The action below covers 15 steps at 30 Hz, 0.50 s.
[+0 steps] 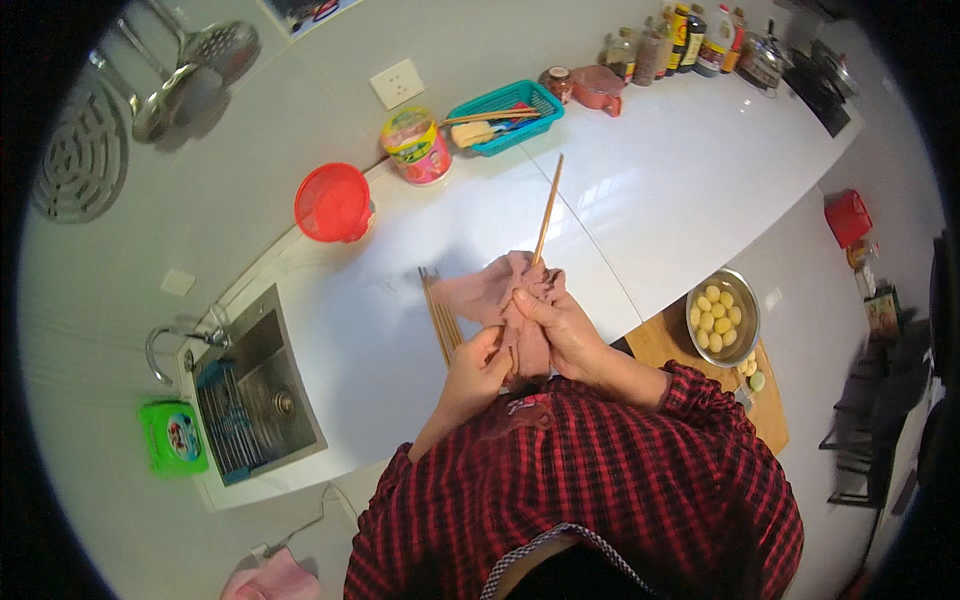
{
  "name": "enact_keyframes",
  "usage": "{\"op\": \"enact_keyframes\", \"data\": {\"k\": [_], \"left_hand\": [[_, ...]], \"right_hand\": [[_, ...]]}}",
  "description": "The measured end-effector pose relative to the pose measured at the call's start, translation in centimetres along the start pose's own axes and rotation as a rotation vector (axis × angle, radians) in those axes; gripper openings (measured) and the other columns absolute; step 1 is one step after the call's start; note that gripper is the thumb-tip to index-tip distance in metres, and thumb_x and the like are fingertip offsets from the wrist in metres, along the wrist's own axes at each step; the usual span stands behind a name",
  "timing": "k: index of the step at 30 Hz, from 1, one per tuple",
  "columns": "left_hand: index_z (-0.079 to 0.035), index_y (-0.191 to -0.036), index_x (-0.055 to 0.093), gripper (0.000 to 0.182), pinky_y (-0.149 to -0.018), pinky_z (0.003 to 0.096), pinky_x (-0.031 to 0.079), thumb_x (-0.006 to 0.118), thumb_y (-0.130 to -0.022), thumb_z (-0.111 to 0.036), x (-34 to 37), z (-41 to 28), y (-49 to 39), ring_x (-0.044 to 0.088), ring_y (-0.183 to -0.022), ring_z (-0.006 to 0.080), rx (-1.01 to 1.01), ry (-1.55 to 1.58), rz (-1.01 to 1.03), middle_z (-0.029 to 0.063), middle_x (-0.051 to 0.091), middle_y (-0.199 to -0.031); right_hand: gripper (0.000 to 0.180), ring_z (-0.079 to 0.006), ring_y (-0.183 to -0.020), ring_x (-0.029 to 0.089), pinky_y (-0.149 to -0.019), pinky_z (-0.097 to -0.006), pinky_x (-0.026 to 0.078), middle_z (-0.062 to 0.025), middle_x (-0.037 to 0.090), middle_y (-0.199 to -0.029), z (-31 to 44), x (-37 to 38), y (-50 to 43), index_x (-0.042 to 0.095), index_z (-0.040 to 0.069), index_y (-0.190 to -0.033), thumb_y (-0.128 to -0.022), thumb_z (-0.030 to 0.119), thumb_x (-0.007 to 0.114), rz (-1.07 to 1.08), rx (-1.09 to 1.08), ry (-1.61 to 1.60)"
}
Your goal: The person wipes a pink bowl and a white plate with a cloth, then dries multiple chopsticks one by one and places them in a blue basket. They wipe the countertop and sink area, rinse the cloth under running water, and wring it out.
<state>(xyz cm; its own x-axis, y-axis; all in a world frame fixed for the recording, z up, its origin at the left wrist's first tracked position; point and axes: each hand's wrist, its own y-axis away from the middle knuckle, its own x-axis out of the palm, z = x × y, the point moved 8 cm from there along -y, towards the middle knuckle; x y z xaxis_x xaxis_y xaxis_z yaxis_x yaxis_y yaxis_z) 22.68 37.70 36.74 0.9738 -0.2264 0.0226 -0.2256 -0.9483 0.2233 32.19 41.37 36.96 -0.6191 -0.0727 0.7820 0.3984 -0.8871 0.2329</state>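
A pink cloth (491,289) is bunched in both hands above the white counter. My right hand (566,330) grips the cloth, thumb on top, around wooden chopsticks (551,206) whose thin ends point up and away. I cannot tell how many chopsticks it holds. My left hand (476,364) pinches the lower left part of the cloth, near my body. Several more wooden chopsticks (441,319) lie side by side on the counter just beyond my left hand, partly covered from view by the cloth and the hand.
A steel sink (281,375) is at the left. Along the wall stand a red-lidded tub (334,202), a yellow-lidded tub (417,148), a teal basket (551,112) with chopsticks, and several bottles (694,41). At right, a metal bowl of peeled potatoes (716,319) sits on a wooden board (772,420).
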Motion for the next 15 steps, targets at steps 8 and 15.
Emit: {"op": "enact_keyframes", "data": {"k": [8, 15], "left_hand": [[0.003, -0.108, 0.055, 0.022, -0.059, 0.0205, 0.041, 0.050, -0.090, -0.009, 0.4, 0.6, 1.0, 0.050, -0.063, 0.0057, -0.123, -0.068, 0.079, 0.0017, 0.059, -0.080], [0.001, -0.107, 0.055, 0.020, -0.061, 0.0202, 0.042, 0.051, -0.091, -0.010, 0.8, 0.2, 2.0, 0.048, -0.064, 0.0054, -0.182, 0.017, 0.163, -0.0005, 0.056, -0.076]], "right_hand": [[0.022, -0.0183, -0.075, 0.059, -0.064, -0.0302, 0.051, -0.0079, 0.059, -0.089, 7.2, -2.2, -1.1, 0.051, 0.003, -0.103, -0.094, 0.024, 0.052, -0.142, -0.167, 0.011], [0.024, -0.0163, -0.076, 0.058, -0.063, -0.0313, 0.052, -0.0062, 0.058, -0.090, 12.0, -2.5, -1.9, 0.052, 0.003, -0.104, -0.093, 0.025, 0.055, -0.131, -0.331, -0.024]]}}
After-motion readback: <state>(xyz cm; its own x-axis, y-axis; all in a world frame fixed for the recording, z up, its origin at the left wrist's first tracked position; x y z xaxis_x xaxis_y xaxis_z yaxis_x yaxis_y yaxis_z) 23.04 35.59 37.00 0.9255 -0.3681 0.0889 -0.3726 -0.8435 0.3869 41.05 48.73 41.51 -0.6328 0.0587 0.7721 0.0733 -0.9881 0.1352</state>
